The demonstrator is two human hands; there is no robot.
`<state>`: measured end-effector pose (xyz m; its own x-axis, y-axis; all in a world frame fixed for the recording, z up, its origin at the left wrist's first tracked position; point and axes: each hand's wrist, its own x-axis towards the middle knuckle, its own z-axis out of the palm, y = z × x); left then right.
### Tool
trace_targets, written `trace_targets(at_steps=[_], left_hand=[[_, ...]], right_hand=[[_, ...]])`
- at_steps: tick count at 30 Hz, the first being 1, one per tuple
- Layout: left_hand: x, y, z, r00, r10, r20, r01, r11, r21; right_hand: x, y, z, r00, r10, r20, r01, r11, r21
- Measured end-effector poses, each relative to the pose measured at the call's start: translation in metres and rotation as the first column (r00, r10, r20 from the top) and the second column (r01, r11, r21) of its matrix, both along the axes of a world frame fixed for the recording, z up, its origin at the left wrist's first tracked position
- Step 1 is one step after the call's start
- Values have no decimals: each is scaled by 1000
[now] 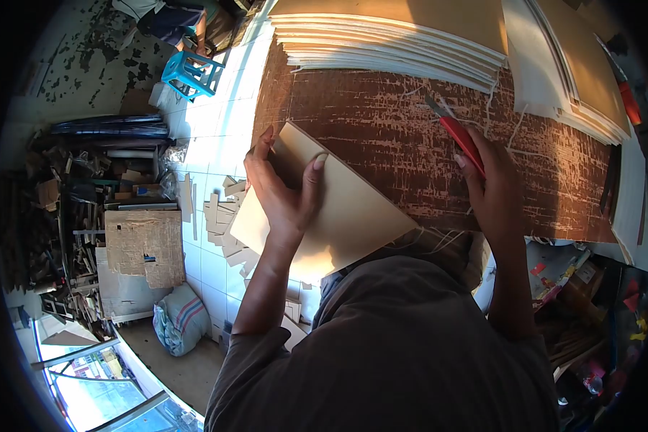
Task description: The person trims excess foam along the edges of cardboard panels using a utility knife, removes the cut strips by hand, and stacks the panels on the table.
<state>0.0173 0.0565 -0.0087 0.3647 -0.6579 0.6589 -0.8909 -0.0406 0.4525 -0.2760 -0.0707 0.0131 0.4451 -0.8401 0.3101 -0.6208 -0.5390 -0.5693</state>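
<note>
Apparently some trimming is done, with thin white offcuts (pixel 489 110) on the scarred brown tabletop (pixel 381 144), the left hand (pixel 284 191) gripping a flat pale-tan board (pixel 345 209) at its near-left corner, the right hand (pixel 497 187) a slim red-handled knife (pixel 461 140), though what remains is unclear

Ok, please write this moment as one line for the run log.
left hand: grips pale board | right hand: holds red cutter, apart from board | sheet stacks: on worktable
</note>
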Motion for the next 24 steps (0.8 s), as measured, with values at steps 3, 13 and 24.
trace_targets(at_steps=[3,13,24], left_hand=[[8,-3,5,992,-56,-110,55,998,-12],[25,12,50,694,-115,-710,232,970,70],[3,54,100,707,-253,-660,310,950,-33]], right_hand=[[-2,-6,-7,998,-55,-28,54,998,-40],[-6,-10,-14,991,-108,-73,101,990,-97],[-6,35,43,782,196,592,-481,793,373]])
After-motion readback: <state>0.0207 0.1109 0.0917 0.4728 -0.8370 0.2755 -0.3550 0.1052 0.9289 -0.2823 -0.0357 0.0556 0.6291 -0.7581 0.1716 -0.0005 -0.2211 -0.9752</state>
